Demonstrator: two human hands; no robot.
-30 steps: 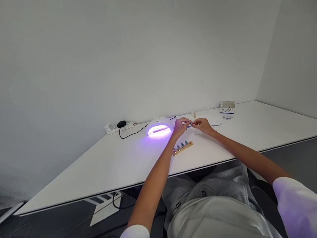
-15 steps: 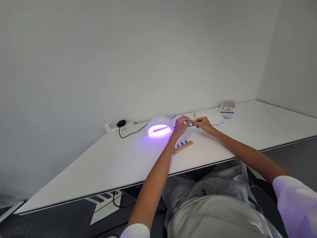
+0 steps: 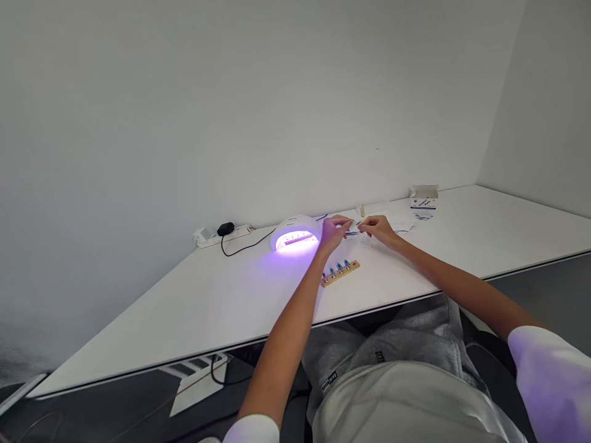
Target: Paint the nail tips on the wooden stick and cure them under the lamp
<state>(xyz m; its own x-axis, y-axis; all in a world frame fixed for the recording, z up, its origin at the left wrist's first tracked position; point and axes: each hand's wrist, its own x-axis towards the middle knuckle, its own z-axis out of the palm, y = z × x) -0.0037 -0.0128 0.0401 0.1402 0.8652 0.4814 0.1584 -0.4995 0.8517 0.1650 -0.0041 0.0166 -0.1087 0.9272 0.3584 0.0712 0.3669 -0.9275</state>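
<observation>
My right hand (image 3: 379, 228) pinches a small teal piece that looks like a press-on nail (image 3: 359, 224) between thumb and fingertips. A short gap to its left, my left hand (image 3: 335, 230) has thumb and finger pressed together; what they hold, if anything, is too small to make out. Below the hands lies a wooden strip (image 3: 342, 274) bearing several shiny blue-green nail tips on small stands, its left end beside my left forearm. A white nail lamp (image 3: 297, 223) glows purple left of my left hand, with another row of small pieces inside. A thin blue stick (image 3: 352, 234) lies between the hands.
A black plug adapter (image 3: 226, 229) sits on a white power strip (image 3: 240, 232) by the wall, its cable running to the lamp. An open small box (image 3: 423, 197) stands at the back right. White sheets (image 3: 402, 226) lie behind my right hand on the white table (image 3: 221, 295).
My hands have drawn apart: the left moved slightly left, away from the right. The teal piece stays in my right fingers. The lamp and wooden strip keep their places.
</observation>
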